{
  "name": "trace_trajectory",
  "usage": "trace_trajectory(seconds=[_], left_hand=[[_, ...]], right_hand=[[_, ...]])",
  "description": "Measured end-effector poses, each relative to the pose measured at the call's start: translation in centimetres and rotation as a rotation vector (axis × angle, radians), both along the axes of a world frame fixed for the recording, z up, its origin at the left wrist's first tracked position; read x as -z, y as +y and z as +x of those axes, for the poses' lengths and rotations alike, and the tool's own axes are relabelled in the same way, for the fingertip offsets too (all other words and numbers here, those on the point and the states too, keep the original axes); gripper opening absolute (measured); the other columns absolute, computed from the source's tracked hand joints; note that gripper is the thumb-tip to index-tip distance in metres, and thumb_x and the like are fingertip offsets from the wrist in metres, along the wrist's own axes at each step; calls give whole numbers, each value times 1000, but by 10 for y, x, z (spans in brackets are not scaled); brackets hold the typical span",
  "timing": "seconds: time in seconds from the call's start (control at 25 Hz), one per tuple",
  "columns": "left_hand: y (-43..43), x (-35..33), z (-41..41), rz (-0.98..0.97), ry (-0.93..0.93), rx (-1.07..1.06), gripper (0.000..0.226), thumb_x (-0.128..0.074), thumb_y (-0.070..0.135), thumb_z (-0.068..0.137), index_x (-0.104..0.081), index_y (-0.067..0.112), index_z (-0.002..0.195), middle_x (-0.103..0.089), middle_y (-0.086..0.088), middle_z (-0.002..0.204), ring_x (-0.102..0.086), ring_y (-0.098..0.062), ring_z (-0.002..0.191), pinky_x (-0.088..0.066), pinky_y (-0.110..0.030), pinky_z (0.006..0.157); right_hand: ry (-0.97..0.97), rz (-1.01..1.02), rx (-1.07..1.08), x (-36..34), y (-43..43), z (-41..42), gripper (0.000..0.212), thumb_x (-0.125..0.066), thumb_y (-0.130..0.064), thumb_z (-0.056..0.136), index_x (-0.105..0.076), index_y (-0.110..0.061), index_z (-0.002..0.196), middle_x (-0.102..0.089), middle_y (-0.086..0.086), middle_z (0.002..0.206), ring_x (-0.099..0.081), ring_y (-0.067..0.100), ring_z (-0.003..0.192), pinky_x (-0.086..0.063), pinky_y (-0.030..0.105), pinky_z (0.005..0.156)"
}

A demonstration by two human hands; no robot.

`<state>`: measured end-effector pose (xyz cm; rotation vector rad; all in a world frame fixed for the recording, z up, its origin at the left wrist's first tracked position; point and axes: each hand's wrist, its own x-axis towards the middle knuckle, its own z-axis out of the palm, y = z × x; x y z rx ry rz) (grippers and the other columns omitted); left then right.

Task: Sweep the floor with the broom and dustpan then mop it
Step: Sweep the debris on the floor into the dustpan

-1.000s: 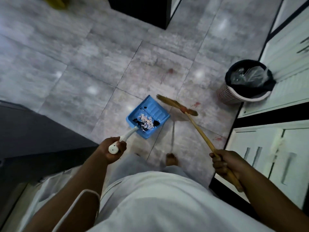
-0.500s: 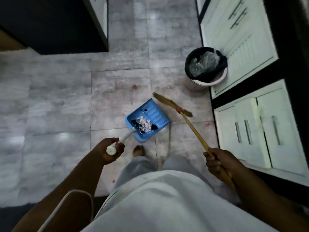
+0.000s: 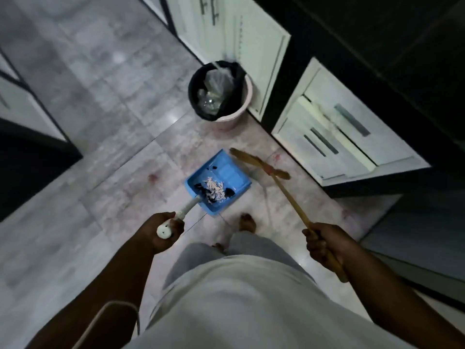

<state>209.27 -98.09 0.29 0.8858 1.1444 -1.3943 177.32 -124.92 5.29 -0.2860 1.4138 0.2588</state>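
Observation:
My left hand (image 3: 163,231) grips the white handle of a blue dustpan (image 3: 226,172), which hangs above the grey tiled floor (image 3: 105,157). White paper scraps and dark bits (image 3: 214,190) lie in the pan near its handle end. My right hand (image 3: 324,244) holds the wooden stick of a broom (image 3: 284,188); its straw head (image 3: 251,159) points away from me, just right of the dustpan. A pink bin with a black liner (image 3: 219,94) stands beyond the dustpan, with clear plastic inside it.
White cabinet doors with dark handles (image 3: 334,132) and a black counter run along the right. A dark cabinet (image 3: 30,157) stands at the left. Faint reddish marks (image 3: 152,178) dot the tiles. My bare foot (image 3: 247,222) is below the dustpan.
The view has turned toward the bin, which now lies straight ahead of the dustpan and closer. Both hands keep their grips on dustpan and broom.

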Motion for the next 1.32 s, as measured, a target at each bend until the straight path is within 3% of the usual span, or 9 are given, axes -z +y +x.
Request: trace_trajectory(seconds=[0.16, 0.4, 0.68, 1.04, 1.32], left_hand=[[-60, 4, 20, -35, 10, 248, 33, -62, 3, 66, -48, 0, 96, -45, -4, 57, -47, -10, 37, -44, -15, 36], [-136, 2, 55, -45, 6, 652, 13, -45, 13, 84, -47, 1, 91, -46, -7, 53, -48, -11, 35, -44, -15, 34], [-199, -11, 53, -56, -23, 1069, 17, -36, 17, 99, -46, 3, 103, -48, -9, 56, -49, -12, 37, -45, -15, 36], [-230, -8, -86, -46, -46, 1504, 21, -37, 18, 101, -44, -2, 100, -47, -10, 55, -48, -13, 35, -44, -16, 35], [-210, -6, -230, -77, -108, 1748, 18, -42, 15, 98, -48, -3, 98, -51, -13, 57, -54, -17, 39, -49, -18, 38]], right_hand=[[48, -40, 191, -3, 14, -21, 28, -38, -18, 99, -49, -7, 76, -37, -2, 47, -29, 7, 31, -23, 17, 30], [69, -60, 546, -19, 87, -20, 29, -40, -20, 100, -49, -7, 75, -34, -2, 46, -26, 7, 31, -20, 16, 31], [23, -81, 1122, -25, 221, 3, 27, -39, -18, 98, -47, -7, 75, -35, -2, 48, -28, 7, 32, -23, 17, 29], [142, -12, 1557, -19, 357, -38, 24, -42, -22, 99, -52, -6, 85, -39, 0, 50, -30, 9, 33, -26, 19, 30], [150, -24, 1756, -13, 426, -109, 29, -38, -23, 101, -47, -9, 77, -34, -2, 45, -27, 8, 31, -22, 17, 28]])
